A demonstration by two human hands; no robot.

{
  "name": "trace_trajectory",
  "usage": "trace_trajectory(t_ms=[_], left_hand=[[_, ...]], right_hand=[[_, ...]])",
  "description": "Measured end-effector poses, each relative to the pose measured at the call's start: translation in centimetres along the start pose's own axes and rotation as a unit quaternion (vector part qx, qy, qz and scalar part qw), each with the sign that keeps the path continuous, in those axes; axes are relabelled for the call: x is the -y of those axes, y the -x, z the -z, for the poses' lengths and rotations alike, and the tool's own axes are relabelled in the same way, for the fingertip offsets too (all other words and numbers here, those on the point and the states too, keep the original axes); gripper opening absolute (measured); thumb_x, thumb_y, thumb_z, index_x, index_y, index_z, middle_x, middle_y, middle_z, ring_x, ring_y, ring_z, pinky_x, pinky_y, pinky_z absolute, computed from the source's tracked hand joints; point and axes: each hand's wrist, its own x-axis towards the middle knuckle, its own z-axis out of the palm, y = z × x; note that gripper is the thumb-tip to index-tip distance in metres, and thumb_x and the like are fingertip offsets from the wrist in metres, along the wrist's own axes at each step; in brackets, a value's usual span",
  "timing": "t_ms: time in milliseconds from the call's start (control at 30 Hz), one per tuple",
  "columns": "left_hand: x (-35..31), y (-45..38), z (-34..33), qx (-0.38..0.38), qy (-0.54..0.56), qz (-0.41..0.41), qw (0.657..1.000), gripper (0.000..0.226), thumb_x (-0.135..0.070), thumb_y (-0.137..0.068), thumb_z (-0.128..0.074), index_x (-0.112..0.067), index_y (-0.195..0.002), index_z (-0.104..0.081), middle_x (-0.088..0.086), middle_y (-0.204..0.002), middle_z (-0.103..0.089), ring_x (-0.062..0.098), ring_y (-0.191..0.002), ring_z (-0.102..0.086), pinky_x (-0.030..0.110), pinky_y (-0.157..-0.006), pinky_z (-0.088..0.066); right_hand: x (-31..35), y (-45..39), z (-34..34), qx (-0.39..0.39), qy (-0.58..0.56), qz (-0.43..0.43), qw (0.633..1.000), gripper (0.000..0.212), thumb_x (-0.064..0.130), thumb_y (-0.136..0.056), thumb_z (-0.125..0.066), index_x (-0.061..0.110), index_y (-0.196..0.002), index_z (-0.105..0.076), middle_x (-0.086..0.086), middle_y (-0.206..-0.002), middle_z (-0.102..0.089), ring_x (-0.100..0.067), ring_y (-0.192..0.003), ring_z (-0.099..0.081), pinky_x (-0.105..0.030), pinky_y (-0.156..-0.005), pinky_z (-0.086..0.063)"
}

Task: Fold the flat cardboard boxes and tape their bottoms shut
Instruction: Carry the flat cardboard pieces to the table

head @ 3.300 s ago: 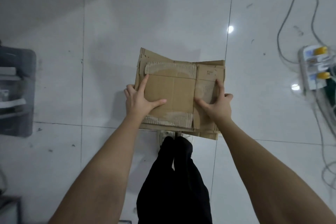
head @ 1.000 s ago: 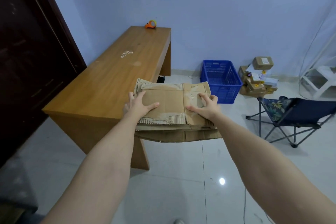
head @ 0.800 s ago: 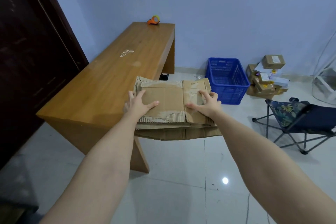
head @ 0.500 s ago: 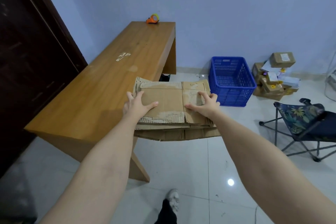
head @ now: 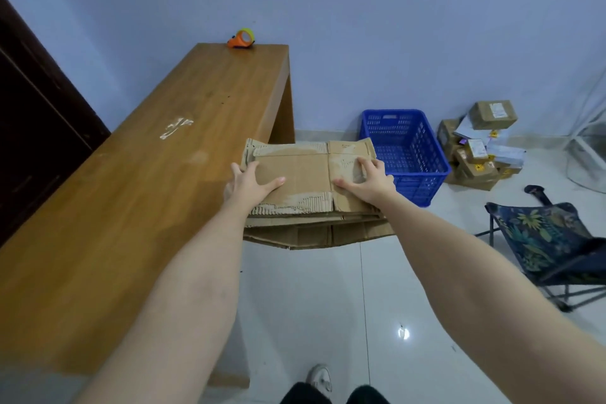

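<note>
two hands carry a stack of flat cardboard boxes (head: 305, 174) out in front of me, held level in the air just past the right edge of the wooden table (head: 131, 207). my left hand (head: 249, 185) grips the left side of the stack, thumb laid across the top sheet and the fingers wrapped over the edge. my right hand (head: 369, 182) holds the right side the same way, thumb pointing inward on top and fingers curled onto the cardboard. the top sheet is torn, with strips of the ribbed inner layer showing along its near and far edges, and lower sheets stick out beneath it toward me. the left part of the stack overlaps the table's edge in my view, but i cannot tell whether it touches the wood. at the far end of the table, near the wall, sits an orange tape dispenser (head: 241, 39), well apart from the stack. a pale scuffed patch (head: 176, 128) marks the tabletop midway along. on the floor beyond my right hand stands a blue plastic crate (head: 405, 154), and to its right a pile of small parcels (head: 482, 144) leans against the wall. a folding chair (head: 551, 239) with a leaf-print seat sits at the right. a white shoe (head: 320, 377) shows at the bottom of the view.
</note>
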Motion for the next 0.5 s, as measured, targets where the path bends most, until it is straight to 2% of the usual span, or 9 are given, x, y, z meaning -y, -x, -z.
trace_trajectory(t_ms=[133, 300, 500], left_hand=[[-2.1, -3.8, -0.8, 0.015, 0.003, -0.008, 1.0, 0.084, -0.076, -0.075, -0.051, -0.031, -0.142, -0.03, 0.006, -0.125, -0.029, 0.034, -0.107, -0.05, 0.037, -0.089, -0.042], [-4.1, -8.5, -1.9, 0.033, -0.001, -0.008, 0.999, 0.085, -0.076, -0.074, -0.051, -0.031, -0.142, -0.029, 0.007, -0.126, -0.029, 0.033, -0.108, -0.048, 0.038, -0.084, -0.041], [-6.7, -14.9, -2.6, 0.017, 0.006, 0.01, 1.0, 0.083, -0.076, -0.075, -0.051, -0.032, -0.142, -0.03, 0.007, -0.126, -0.03, 0.034, -0.105, -0.051, 0.038, -0.085, -0.044]], right_hand=[[-0.1, -3.5, 1.4, 0.0, 0.008, -0.012, 1.0, 0.086, 0.065, -0.074, -0.064, 0.029, -0.144, -0.028, -0.001, -0.153, -0.018, -0.037, -0.136, -0.023, -0.051, -0.106, -0.029], [-0.6, -8.3, 2.3, 0.001, 0.027, -0.028, 0.999, 0.087, 0.069, -0.072, -0.063, 0.031, -0.143, -0.029, -0.004, -0.151, -0.021, -0.036, -0.134, -0.027, -0.05, -0.106, -0.029], [0.2, -16.4, 3.7, 0.01, 0.039, -0.017, 0.999, 0.088, 0.072, -0.068, -0.064, 0.033, -0.141, -0.031, -0.006, -0.15, -0.022, -0.037, -0.133, -0.028, -0.05, -0.108, -0.028]])
